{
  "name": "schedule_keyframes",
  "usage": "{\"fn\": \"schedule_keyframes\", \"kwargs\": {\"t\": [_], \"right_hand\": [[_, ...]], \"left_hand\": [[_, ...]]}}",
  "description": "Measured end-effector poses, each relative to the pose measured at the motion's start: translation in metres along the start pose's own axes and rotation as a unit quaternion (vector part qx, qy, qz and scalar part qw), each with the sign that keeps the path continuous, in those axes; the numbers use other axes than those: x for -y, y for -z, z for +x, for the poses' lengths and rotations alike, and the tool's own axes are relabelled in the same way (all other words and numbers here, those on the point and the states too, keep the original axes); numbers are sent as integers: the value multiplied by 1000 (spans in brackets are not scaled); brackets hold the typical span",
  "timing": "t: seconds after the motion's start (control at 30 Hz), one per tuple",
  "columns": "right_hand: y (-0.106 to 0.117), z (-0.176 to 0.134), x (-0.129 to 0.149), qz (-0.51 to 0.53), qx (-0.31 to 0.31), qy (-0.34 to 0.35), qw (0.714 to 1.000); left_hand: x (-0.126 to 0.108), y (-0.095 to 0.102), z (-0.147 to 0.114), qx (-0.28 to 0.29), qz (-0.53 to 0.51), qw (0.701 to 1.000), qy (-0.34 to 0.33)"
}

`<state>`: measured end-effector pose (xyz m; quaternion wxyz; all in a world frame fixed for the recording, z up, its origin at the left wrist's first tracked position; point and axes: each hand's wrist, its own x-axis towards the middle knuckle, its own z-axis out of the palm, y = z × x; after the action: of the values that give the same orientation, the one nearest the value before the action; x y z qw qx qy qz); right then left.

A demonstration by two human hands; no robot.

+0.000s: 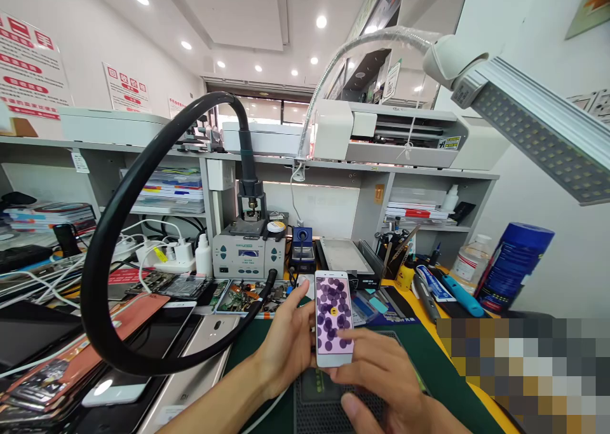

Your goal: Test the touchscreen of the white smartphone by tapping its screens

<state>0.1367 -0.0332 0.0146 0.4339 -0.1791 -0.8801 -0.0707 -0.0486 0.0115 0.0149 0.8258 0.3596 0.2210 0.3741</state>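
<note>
The left hand grasps a white phone, held upright above the middle of the green mat, its screen lit with purple discs on pink. The right hand grips nothing — its index fingertip is at the screen's lower right, and whether it touches I cannot tell. Beneath both lies a dark perforated pad, toward the mat's near edge. Beyond the far edge sits a tray of small parts, with a grey control unit behind it. Along the mat's left edge lies a gold phone; toward the yellow counter's right edge — a turquoise tool and a blue can.
</note>
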Motion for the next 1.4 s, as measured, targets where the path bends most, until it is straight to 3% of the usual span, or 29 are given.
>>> {"fn": "schedule_keyframes", "kwargs": {"t": [0.17,0.4,0.57,0.7,0.8,0.9,1.0,1.27,1.4], "right_hand": [[4,11,-4,-73,24,-57,995],[-6,-1,3,6,15,33,999],[-2,6,-3,-100,-56,-50,992],[2,8,-18,-169,-6,-126,978],[3,7,-19,-136,14,-82,987],[4,6,-11,-47,-56,-31,997],[4,5,-6,-32,-93,-26,995],[11,7,-23,-97,29,-100,990],[11,7,-20,-61,-25,-70,995]], "left_hand": [[-1,-2,-2,-3,-11,1000,-2],[-3,0,1,-2,-16,1000,-11],[-2,0,-1,0,-21,1000,-19],[-3,-1,-2,3,-25,1000,-17],[-4,1,-1,0,-27,999,-16],[-4,3,1,-3,-27,1000,-15],[-5,4,2,-5,-24,1000,-16],[-2,-3,-2,0,-3,1000,2],[-2,-4,-3,14,4,1000,2]]}}
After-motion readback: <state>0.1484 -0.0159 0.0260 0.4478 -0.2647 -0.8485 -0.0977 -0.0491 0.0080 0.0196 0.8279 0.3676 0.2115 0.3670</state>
